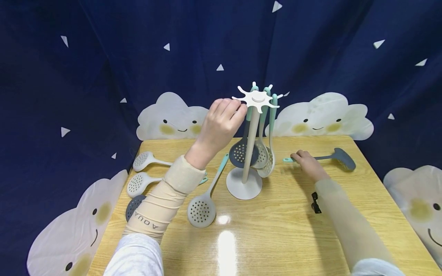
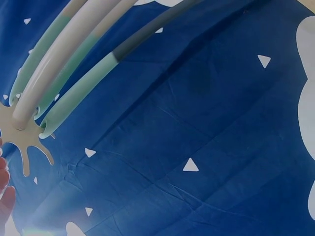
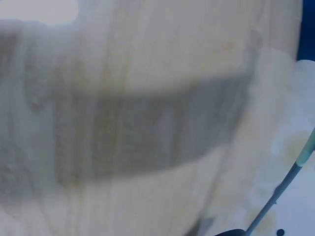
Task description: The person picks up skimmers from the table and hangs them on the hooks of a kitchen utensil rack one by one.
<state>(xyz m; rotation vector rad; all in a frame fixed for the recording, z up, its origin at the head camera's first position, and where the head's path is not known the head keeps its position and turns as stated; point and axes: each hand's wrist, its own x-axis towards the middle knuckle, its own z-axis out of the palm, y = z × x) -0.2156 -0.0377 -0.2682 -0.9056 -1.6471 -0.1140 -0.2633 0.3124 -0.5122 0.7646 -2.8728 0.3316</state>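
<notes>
I seem to be at hanging up: my right hand grips the dark tool at the counter's right, my left hand bends by the rack, hold unclear; next, likely, lift to a bare hook

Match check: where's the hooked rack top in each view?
Head: upper half, right of centre; hooked rack top beside the left hand.
Left wrist: at the left edge, a little below mid-height.
Right wrist: not in it.
Shared landmark: dark blue curtain, behind the rack top in the head view, filling most of left wrist, top right corner of right wrist.
</notes>
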